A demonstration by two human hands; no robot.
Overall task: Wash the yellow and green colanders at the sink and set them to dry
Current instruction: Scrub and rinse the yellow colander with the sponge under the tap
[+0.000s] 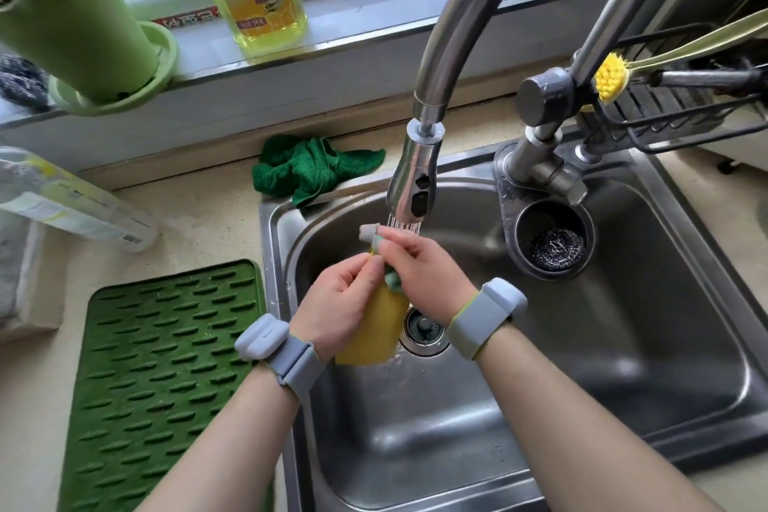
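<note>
Both hands, left and right, clamped on yellow colander under spray. Wet grip, could easily slip into sink.

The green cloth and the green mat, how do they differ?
The green cloth is crumpled into a heap; the green mat lies flat. The cloth looks soft, while the mat shows rows of raised ribs. The cloth sits behind the sink, touching its back rim; the mat lies on the counter to the sink's left. Both are green, and neither hand touches them.
</note>
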